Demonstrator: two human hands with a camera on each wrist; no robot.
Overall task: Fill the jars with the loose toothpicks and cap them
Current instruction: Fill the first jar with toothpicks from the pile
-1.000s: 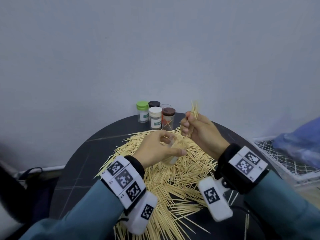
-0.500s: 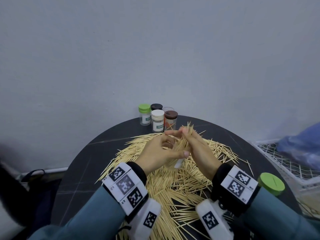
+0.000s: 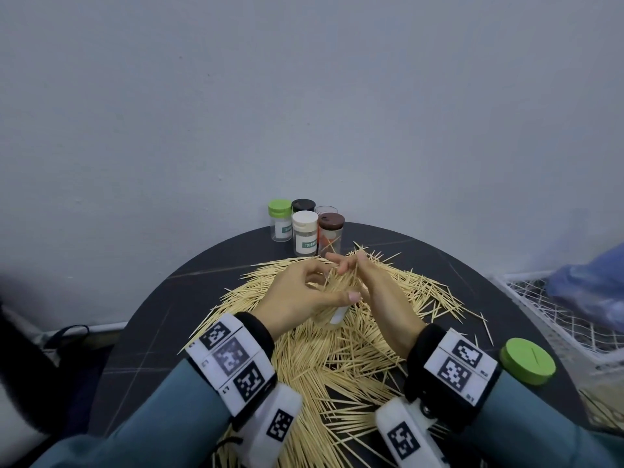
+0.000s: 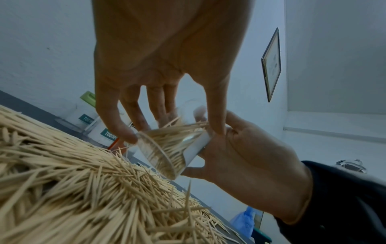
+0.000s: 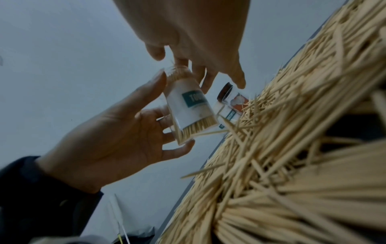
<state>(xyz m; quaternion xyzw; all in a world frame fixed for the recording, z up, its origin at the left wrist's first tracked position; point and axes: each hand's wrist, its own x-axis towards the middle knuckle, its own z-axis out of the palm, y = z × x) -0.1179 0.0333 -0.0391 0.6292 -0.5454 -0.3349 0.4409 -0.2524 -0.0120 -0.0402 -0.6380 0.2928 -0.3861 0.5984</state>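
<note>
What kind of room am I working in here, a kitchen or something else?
Probably not a kitchen: more likely a plain room or office corner. A small round dark table stands against a bare grey wall, a framed picture hangs nearby, and a white wire basket sits alongside.

Plain room: bare grey wall (image 3: 304, 96), round black table (image 3: 141, 349).

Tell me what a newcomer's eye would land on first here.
First, the big heap of loose toothpicks covering the middle of the round dark table. Next, the left hand holding a clear, tilted jar above it while the right hand feeds toothpicks into its mouth. A loose green cap lies at the table's right edge.
</note>
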